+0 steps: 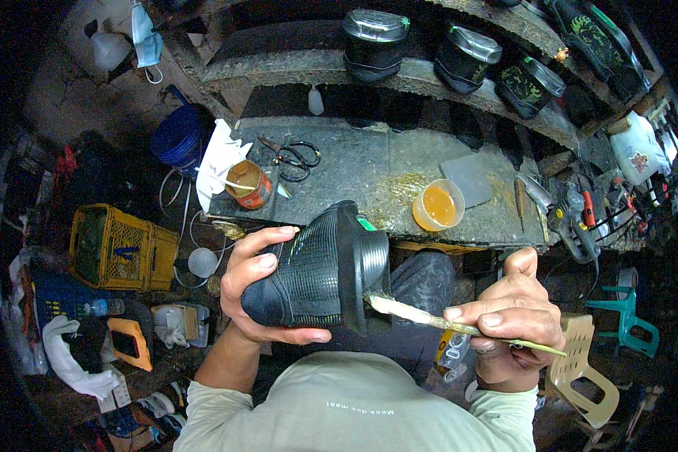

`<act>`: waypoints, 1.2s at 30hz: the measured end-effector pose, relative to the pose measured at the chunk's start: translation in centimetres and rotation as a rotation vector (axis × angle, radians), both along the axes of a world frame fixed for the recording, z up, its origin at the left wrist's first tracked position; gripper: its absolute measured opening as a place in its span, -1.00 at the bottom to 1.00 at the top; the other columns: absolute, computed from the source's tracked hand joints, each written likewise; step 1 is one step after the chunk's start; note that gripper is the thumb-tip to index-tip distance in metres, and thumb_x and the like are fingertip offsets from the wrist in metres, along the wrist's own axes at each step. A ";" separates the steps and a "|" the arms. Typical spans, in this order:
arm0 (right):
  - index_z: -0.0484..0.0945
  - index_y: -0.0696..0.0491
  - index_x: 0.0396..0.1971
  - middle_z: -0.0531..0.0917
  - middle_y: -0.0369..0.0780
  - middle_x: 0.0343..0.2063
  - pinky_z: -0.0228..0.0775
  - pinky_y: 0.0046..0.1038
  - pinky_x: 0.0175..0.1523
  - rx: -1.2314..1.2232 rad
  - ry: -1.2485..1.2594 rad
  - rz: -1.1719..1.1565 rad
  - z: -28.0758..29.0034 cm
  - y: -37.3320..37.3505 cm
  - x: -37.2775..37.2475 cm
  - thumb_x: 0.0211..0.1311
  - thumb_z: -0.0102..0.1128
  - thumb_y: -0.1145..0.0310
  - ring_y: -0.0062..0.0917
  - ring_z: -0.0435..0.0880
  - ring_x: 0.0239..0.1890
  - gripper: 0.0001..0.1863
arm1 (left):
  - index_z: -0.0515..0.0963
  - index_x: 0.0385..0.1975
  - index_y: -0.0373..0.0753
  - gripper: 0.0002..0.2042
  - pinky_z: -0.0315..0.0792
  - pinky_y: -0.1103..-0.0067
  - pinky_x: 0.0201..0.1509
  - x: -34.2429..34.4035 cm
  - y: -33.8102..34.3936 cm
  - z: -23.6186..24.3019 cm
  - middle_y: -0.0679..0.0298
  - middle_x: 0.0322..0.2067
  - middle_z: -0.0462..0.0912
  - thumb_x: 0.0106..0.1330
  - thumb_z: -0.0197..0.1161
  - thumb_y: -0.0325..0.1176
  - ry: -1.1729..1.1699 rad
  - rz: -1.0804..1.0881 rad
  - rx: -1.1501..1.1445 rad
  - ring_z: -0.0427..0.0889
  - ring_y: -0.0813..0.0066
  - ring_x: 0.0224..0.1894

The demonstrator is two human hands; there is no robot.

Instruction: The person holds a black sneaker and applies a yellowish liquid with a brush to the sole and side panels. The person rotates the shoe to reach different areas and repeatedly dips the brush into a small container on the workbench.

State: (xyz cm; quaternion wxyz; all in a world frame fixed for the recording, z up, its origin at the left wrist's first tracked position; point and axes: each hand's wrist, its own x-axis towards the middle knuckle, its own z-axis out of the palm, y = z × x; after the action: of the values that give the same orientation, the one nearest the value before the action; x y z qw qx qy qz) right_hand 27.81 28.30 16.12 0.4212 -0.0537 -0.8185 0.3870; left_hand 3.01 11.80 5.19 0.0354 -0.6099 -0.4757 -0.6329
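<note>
My left hand point(250, 282) grips a black mesh shoe point(309, 271) turned on its side, its dark sole toward my right and a small green patch near the top. In my right hand point(516, 316) is a thin brush point(403, 313) with a pale, worn head, its tip touching the shoe along the edge of the sole. A translucent cup of amber liquid point(437, 205) stands on the bench beyond the shoe. An orange-red tin point(250, 194) with a pale stick in it sits at the bench's left, beside black-handled scissors point(297, 160).
The worn bench point(354, 166) spans the middle, with a grey slab point(467, 181) and assorted tools point(584, 226) at right. Shelves point(271, 71) above hold several shoes. At left are a blue bucket point(175, 135) and yellow crate point(120, 248); plastic stools point(633, 331) stand at right.
</note>
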 end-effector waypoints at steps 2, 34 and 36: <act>0.69 -0.11 -0.30 0.84 -0.31 -0.37 0.19 -0.43 -0.13 -0.003 0.005 -0.002 0.0 0.0 0.0 0.07 0.54 0.44 -0.67 0.66 -0.50 -0.78 | 0.33 0.21 -0.17 0.02 0.55 0.16 0.21 0.0 -0.1 0.1 -0.24 0.12 0.51 -0.31 0.81 -0.01 0.010 0.009 -0.005 0.61 -0.07 0.13; 0.69 -0.12 -0.30 0.84 -0.34 -0.40 0.20 -0.41 -0.09 0.073 0.024 -0.080 0.1 0.6 0.7 0.11 0.49 0.44 -0.66 0.67 -0.49 -0.81 | 0.30 0.23 -0.17 0.03 0.57 0.13 0.20 0.3 -0.5 0.3 -0.25 0.13 0.51 -0.28 0.80 0.01 -0.023 -0.030 -0.002 0.61 -0.09 0.13; 0.68 -0.12 -0.31 0.84 -0.35 -0.39 0.20 -0.40 -0.11 0.053 0.015 -0.058 0.1 0.7 0.7 0.08 0.51 0.46 -0.65 0.67 -0.49 -0.80 | 0.31 0.22 -0.20 0.03 0.57 0.13 0.20 0.4 -0.4 0.2 -0.27 0.12 0.51 -0.29 0.80 0.01 -0.037 -0.044 0.004 0.62 -0.08 0.12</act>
State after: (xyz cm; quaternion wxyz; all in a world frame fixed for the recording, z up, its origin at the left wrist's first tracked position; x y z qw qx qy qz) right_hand 28.51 28.97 16.24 0.4396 -0.0633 -0.8233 0.3533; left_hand 3.38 11.44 5.44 0.0139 -0.6083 -0.4614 -0.6456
